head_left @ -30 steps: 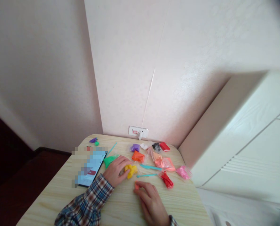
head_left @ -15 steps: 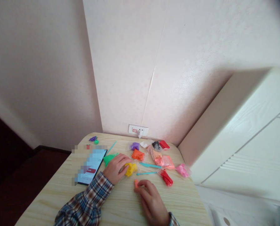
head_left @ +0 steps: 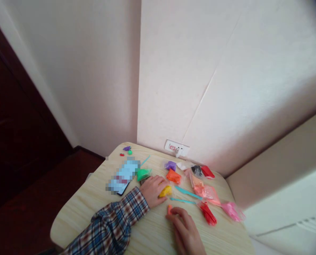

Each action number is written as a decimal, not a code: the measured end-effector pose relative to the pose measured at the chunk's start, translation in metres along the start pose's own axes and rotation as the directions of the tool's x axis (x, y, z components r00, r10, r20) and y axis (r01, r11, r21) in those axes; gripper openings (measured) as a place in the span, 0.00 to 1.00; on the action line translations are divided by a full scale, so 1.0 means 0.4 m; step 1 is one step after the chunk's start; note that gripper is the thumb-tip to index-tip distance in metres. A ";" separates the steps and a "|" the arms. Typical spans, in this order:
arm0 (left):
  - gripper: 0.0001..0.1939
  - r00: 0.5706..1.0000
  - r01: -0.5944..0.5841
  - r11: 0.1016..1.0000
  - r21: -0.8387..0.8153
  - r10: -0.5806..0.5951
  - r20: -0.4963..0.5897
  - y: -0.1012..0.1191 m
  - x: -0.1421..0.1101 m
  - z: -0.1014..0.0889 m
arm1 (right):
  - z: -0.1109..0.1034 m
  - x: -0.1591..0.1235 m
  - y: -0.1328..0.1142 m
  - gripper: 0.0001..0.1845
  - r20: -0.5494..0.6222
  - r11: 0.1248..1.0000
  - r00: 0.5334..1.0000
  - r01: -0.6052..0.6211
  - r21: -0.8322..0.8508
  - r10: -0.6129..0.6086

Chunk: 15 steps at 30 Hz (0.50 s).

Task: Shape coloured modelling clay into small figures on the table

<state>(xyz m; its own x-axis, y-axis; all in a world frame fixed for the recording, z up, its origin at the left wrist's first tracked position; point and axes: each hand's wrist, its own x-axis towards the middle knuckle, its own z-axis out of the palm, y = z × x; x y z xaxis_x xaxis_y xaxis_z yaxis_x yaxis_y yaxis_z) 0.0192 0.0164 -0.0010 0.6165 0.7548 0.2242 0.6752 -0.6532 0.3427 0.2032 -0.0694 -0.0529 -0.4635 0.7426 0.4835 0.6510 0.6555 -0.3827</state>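
Note:
My left hand (head_left: 154, 191) rests on the table with its fingers curled against a small clear packet of yellow clay (head_left: 165, 191). Part of that packet is hidden under the fingers. A dark packet (head_left: 145, 180) shows partly from behind the same hand, and a green clay packet (head_left: 143, 174) lies just beyond. My right hand (head_left: 185, 226) pinches a small orange piece of clay (head_left: 169, 209) between thumb and fingers, low over the tabletop. Two turquoise modelling tools (head_left: 187, 192) lie past the right hand, beside a red clay packet (head_left: 208, 213).
A phone (head_left: 124, 175), partly blurred out, lies on the left of the table (head_left: 75, 219). Behind it sit small purple, green and red clay shapes (head_left: 127, 148). More packets, purple (head_left: 170, 165), orange (head_left: 173, 176) and pink (head_left: 232, 211), spread towards the wall socket (head_left: 177, 148).
The view has swung left, so everything sits further right in the picture. My left hand stays at the yellow packet, and my right hand keeps its pinch on the orange clay.

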 end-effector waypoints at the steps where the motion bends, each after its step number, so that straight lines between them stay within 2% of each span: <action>1: 0.24 1.000 0.018 1.000 -0.005 -0.018 -0.001 0.001 0.000 0.001 | 0.004 -0.002 0.005 0.23 0.002 1.000 1.000 0.012 -0.001 -0.012; 4: 0.22 0.998 0.057 0.998 -0.026 -0.057 -0.027 0.005 0.000 0.002 | 0.013 -0.010 0.016 0.24 -0.001 1.000 1.000 -0.015 0.008 0.015; 8: 0.23 0.994 0.046 0.996 -0.074 -0.053 -0.098 0.000 0.000 0.005 | 0.016 -0.007 0.018 0.28 0.034 1.000 0.999 -0.013 0.011 0.012; 11: 0.23 0.988 0.022 0.993 -0.112 -0.039 -0.149 -0.010 0.002 0.009 | -0.001 0.009 0.003 0.28 0.007 0.998 0.998 -0.062 0.030 0.062; 12: 0.23 0.984 0.010 0.993 -0.120 -0.031 -0.175 -0.013 0.003 0.011 | -0.009 0.015 -0.004 0.28 0.046 0.997 0.997 -0.069 0.045 0.067; 15: 0.20 0.971 -0.008 0.991 -0.131 -0.023 -0.238 -0.022 0.008 0.017 | -0.026 0.026 -0.019 0.26 0.051 0.990 0.992 -0.117 0.080 0.113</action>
<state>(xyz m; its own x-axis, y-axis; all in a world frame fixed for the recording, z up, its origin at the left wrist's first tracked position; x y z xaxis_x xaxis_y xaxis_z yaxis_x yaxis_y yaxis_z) 0.0179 0.0242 -0.0096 0.4868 0.7623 0.4266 0.6112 -0.6461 0.4571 0.1998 -0.0679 -0.0367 -0.4171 0.8180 0.3961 0.6507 0.5730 -0.4983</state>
